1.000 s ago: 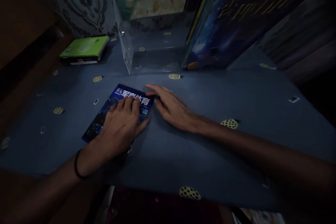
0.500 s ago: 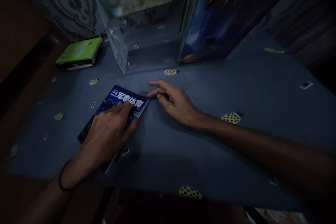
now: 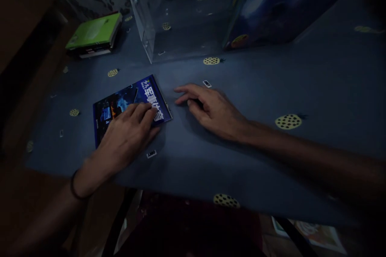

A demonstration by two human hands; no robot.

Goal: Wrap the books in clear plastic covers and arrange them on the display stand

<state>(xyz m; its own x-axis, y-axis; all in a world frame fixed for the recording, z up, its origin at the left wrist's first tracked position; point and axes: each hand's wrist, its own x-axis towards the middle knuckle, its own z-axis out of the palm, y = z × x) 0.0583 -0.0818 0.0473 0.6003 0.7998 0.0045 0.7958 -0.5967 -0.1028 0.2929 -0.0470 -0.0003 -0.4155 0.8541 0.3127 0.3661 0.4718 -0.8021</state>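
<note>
A thin dark-blue book (image 3: 120,100) with white Chinese lettering lies flat on the blue pineapple-print tablecloth (image 3: 193,160), turned at an angle. My left hand (image 3: 128,132) rests palm down across its lower right part, fingers stretched over the cover and hiding some of the title. A dark band circles that wrist. To the right of the book, my right hand (image 3: 212,110) lies on its side on the cloth. Its fingers are apart, point left, and hold nothing. A small gap separates its fingertips from the book's edge.
At the back left sits a small stack of books (image 3: 95,34) with a green one on top. Behind the hands stands a clear acrylic holder (image 3: 144,34); large blue books (image 3: 265,20) stand upright in it on the right. The table's front edge runs below my forearms.
The book has turned clockwise under my left hand, which stays on its cover. My right hand stands slightly apart from it now. The view has tilted downward.
</note>
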